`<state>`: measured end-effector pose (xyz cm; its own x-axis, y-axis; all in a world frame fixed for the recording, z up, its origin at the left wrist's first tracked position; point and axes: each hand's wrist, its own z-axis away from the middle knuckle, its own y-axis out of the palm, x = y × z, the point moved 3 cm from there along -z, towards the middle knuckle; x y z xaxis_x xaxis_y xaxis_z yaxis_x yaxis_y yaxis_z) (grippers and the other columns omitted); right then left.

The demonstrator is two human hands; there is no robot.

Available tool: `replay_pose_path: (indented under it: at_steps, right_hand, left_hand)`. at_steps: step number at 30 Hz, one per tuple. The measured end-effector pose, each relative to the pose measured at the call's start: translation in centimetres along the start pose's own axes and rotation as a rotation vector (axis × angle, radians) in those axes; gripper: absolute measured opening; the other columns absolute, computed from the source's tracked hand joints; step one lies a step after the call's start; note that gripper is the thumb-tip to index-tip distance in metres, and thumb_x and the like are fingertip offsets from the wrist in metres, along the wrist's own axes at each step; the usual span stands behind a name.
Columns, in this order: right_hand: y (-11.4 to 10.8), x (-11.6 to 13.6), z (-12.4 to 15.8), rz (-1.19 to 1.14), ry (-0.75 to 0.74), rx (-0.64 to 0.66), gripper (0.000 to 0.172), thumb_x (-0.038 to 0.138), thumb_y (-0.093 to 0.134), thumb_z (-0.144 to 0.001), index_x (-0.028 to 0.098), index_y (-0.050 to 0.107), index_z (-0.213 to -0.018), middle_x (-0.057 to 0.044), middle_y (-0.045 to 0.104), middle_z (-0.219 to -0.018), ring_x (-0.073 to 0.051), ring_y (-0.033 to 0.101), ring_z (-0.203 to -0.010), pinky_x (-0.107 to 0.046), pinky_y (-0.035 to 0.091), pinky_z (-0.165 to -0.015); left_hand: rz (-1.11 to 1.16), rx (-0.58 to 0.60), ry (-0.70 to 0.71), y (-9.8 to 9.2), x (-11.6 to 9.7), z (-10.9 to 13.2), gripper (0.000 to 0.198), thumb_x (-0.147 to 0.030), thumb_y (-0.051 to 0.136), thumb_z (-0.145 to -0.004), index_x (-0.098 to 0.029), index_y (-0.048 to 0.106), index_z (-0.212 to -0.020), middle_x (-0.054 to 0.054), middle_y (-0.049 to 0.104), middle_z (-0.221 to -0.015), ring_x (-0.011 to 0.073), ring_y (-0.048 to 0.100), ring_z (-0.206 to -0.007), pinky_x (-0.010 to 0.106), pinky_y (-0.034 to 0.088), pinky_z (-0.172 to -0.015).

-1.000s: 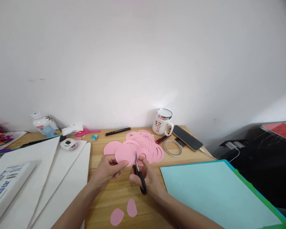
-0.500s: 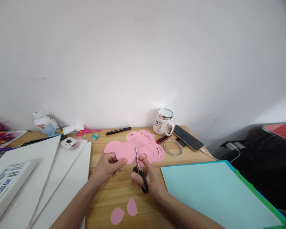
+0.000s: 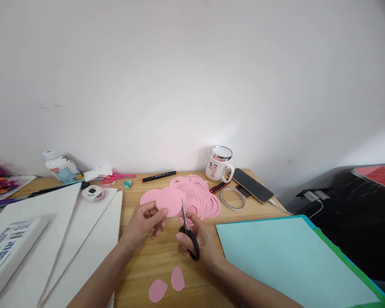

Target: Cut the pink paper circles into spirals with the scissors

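Between thumb and fingers, my left hand [image 3: 147, 220] pinches a round pink paper disc [image 3: 170, 202]. My right hand [image 3: 197, 239] has its fingers in the black handles of a pair of scissors [image 3: 189, 239], whose blades look closed or nearly so and point up at the disc's right edge. Behind the disc lies a heap of pink paper rings and cut circles [image 3: 200, 199], partly hidden by it. Two small pink petal-shaped pieces, one rounder [image 3: 158, 291] and one narrower [image 3: 177, 279], lie on the wooden table nearer to me.
A white mug [image 3: 218, 164], a phone [image 3: 253, 185] and a roll of tape [image 3: 232, 199] stand or lie at the back right. Light-blue sheets [image 3: 285, 261] cover the right side. White boards [image 3: 93, 239] are on the left. A black marker [image 3: 159, 176] lies near the wall.
My left hand and the disc have shifted slightly upward. The scissors stay almost in place at the disc's right edge.
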<state>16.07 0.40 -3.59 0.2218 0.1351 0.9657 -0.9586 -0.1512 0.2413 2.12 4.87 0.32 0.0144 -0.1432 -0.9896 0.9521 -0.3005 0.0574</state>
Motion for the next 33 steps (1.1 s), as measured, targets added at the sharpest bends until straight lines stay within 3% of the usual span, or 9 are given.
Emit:
replay_pose_path:
  at_steps: [9,14,21,33]
  right_hand:
    - [0.2,-0.1,-0.1,-0.017,-0.013,0.048,0.05,0.044,0.071,-0.062,0.022,0.043,-0.097,0.009,0.047,-0.054,-0.009,0.045,-0.042,-0.02,0.034,-0.041]
    - [-0.2,0.2,-0.3,-0.042,-0.037,0.048,0.052,0.041,0.074,-0.059,0.023,0.042,-0.096,0.008,0.047,-0.061,-0.008,0.04,-0.047,-0.02,0.032,-0.044]
    - [0.0,0.4,-0.1,-0.021,-0.057,0.039,0.042,0.036,0.069,-0.066,0.023,0.041,-0.094,0.01,0.045,-0.053,-0.008,0.039,-0.043,-0.019,0.03,-0.042]
    - [-0.3,-0.3,-0.5,-0.007,-0.033,0.051,0.052,0.043,0.07,-0.065,0.02,0.04,-0.101,0.011,0.047,-0.047,-0.008,0.041,-0.037,-0.018,0.031,-0.038]
  left_hand:
    - [-0.094,-0.005,-0.061,0.4,0.5,0.1,0.032,-0.037,0.071,-0.062,-0.015,0.049,-0.052,-0.008,0.041,-0.038,0.0035,0.03,-0.033,0.017,0.019,-0.034]
    - [-0.106,0.009,-0.055,0.4,0.2,0.3,0.033,-0.037,0.071,-0.062,-0.015,0.048,-0.049,-0.008,0.04,-0.038,0.0033,0.029,-0.033,0.017,0.018,-0.035]
    - [-0.09,0.011,-0.044,0.4,0.0,0.2,0.031,-0.035,0.071,-0.062,-0.015,0.05,-0.05,-0.007,0.042,-0.038,0.0036,0.031,-0.033,0.017,0.019,-0.035]
    - [-0.04,0.0,0.033,-0.3,0.2,-0.2,0.031,-0.033,0.071,-0.065,-0.014,0.051,-0.052,-0.007,0.046,-0.041,0.0034,0.036,-0.035,0.015,0.024,-0.035]
